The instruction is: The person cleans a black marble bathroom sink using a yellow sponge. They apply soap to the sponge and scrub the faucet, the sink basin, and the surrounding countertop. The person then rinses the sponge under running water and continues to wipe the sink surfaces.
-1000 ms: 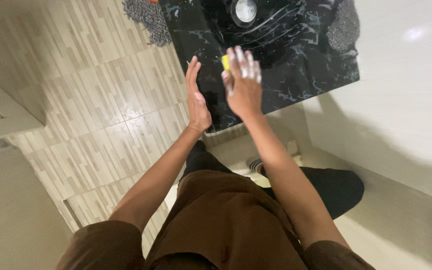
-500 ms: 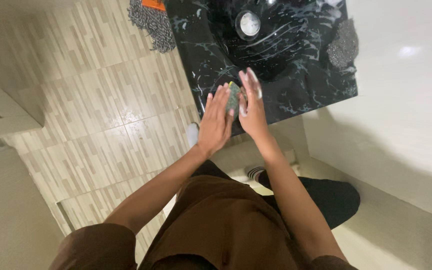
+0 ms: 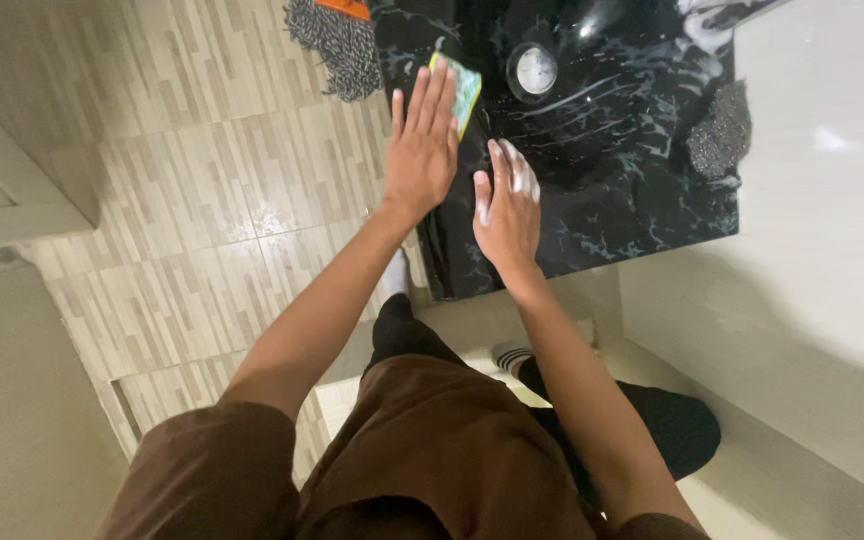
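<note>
Black marbled sink top (image 3: pixel 592 235) bearing a green-and-yellow sponge (image 3: pixel 465 88) and a grey scouring pad (image 3: pixel 719 142); tiled floor (image 3: pixel 202 180) carrying a mop head (image 3: pixel 337 45).

A flat rectangular sponge (image 3: pixel 463 90), yellow-edged with a green scouring face, lies tilted on the black marbled basin's left rim, partly covered.

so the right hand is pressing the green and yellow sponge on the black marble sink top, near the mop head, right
Not quite: it is the left hand that lies on the green and yellow sponge, as the head view shows. The right hand, with foam on its fingers, rests open on the black marble sink top without the sponge. The rest holds: the sponge is on the sink top, near the grey mop head.
</note>
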